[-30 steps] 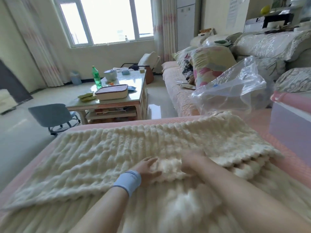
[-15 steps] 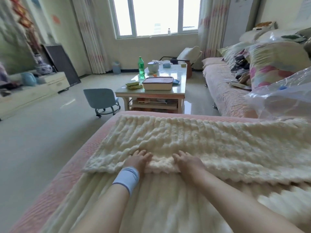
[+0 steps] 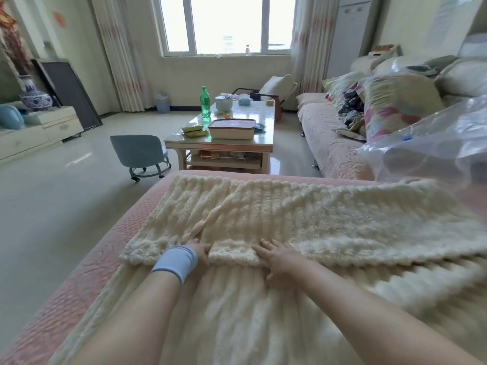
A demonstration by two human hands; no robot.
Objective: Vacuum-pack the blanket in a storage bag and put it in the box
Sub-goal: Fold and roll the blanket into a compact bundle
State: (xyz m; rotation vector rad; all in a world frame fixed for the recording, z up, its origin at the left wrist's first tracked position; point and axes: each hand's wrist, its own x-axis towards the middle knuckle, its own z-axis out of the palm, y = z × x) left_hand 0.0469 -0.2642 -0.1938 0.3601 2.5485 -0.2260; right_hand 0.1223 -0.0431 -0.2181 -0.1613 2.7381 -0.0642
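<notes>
A cream fluffy blanket [image 3: 303,217] lies folded over itself on a pink quilted cushion [image 3: 87,280]. My left hand [image 3: 200,249], with a pale blue wristband, presses on the folded edge near its left end. Its fingers sink into the pile, and a ridge of blanket runs up from them. To its right, my right hand [image 3: 275,255] lies flat with spread fingers on the same edge. The clear plastic storage bag [image 3: 434,146] sits crumpled at the right, beyond the blanket. No box is in view.
A coffee table [image 3: 224,143] with a green bottle [image 3: 205,102] and a lidded container stands beyond the cushion. A small blue wheeled chair [image 3: 139,154] is left of it. A sofa [image 3: 326,133] piled with pillows runs along the right. Open floor lies to the left.
Both hands have slid left along the folded edge toward its left end, and the view has swung left with them. The box at the right has left the view.
</notes>
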